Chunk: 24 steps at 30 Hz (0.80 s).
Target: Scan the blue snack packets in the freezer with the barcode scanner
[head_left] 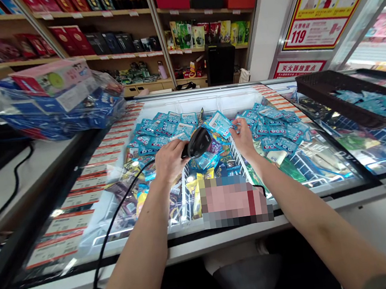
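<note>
My left hand is wrapped round a black corded barcode scanner, its head facing right. Between the fingers of my right hand is the edge of a small blue packet, tilted up with a white label patch showing. The scanner head is close to this packet, a little to its lower left. Under both hands, many similar blue packets lie spread over the glass top of a chest freezer in a left heap and a right heap. The scanner's cord runs down past my left forearm.
A dark basket with more blue packets stands at the right. Plastic-wrapped boxes sit at the left. A blurred-out item lies at the freezer's front edge. Stocked shelves line the back, beside a poster.
</note>
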Motion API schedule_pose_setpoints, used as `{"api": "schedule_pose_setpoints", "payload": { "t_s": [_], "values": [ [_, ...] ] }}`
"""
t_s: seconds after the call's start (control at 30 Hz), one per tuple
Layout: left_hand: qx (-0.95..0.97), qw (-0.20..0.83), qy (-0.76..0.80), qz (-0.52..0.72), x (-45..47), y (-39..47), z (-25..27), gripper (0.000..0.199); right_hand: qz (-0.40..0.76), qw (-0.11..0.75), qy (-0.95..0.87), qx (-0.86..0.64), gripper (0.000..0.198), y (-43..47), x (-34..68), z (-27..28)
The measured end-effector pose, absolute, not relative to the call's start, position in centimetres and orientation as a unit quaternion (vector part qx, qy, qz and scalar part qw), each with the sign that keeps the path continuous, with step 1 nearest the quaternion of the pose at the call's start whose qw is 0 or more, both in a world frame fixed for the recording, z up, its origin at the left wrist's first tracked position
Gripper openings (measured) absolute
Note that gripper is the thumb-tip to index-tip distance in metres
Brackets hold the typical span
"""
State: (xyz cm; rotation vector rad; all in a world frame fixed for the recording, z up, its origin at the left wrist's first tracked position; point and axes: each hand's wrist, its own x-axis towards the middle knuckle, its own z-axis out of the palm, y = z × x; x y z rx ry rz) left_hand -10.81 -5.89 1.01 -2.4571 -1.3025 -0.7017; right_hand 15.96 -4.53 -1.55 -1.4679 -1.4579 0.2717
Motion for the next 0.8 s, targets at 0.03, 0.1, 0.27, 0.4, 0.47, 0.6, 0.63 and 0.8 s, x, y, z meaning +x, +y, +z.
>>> {"api": "schedule_pose_setpoints", "payload": {
  "t_s": [0.03,0.1,0.27,0.4,0.47,0.6,0.63,0.8],
  "values": [
    [-0.848,0.135,-0.450,-0.244,-10.81,-5.89,1.00,0.034,0.111,0.502,-0.605,-0.608,0.031,-4.56,15.94,-1.51],
    [-0.848,0.135,-0.449,-0.247,-10.82,-5.88,0.96,0.035,0.106,0.499,-0.607,-0.609,0.031,-4.58,15.94,-1.48],
    [-0.854,0.137,-0.435,-0.250,-10.89,-5.82,0.91,0.035,0.099,0.502,-0.607,-0.607,0.028,-4.51,15.97,-1.58],
    [-0.855,0.141,-0.435,-0.246,-10.92,-5.80,0.90,0.035,0.094,0.509,-0.608,-0.602,0.026,-4.52,15.98,-1.62],
    [-0.855,0.141,-0.435,-0.244,-10.92,-5.80,0.91,0.035,0.094,0.506,-0.608,-0.605,0.026,-4.54,15.98,-1.61],
    [-0.854,0.140,-0.438,-0.242,-10.85,-5.86,0.99,0.036,0.093,0.504,-0.609,-0.605,0.026,-4.54,15.96,-1.61],
    [-0.854,0.140,-0.439,-0.243,-10.83,-5.88,1.02,0.035,0.092,0.505,-0.610,-0.603,0.027,-4.54,15.94,-1.59],
    [-0.855,0.135,-0.439,-0.241,-10.72,-5.96,1.19,0.034,0.070,0.481,-0.605,-0.631,0.031,-4.73,16.29,-1.05]
  ]
}}
